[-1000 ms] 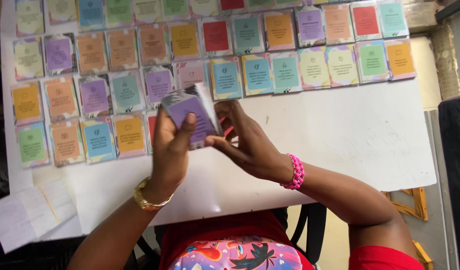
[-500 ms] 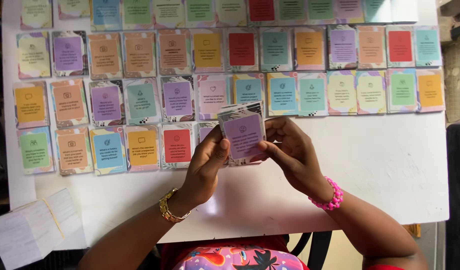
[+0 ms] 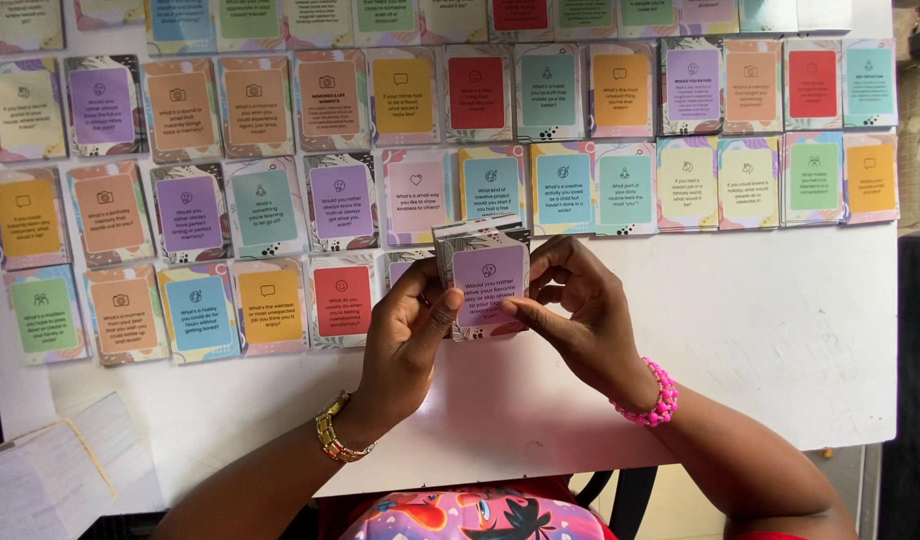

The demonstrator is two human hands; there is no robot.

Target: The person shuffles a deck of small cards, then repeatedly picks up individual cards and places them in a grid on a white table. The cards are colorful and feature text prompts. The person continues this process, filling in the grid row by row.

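We hold a thick deck of glossy rectangular cards (image 3: 485,280), purple-faced on top, above the white table (image 3: 760,340), left hand (image 3: 410,345) gripping its side, right hand (image 3: 580,315) pinching the top card, beside rows of pastel cards (image 3: 270,205).

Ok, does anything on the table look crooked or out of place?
Mostly no: the cards lie in fairly neat rows, some slightly tilted. One oddity: paper sheets hang off the table at its lower-left corner. Both hands, left and right, hold the deck.

No packages, labels, signs or screens; only printed cards (image 3: 340,200) on the table.
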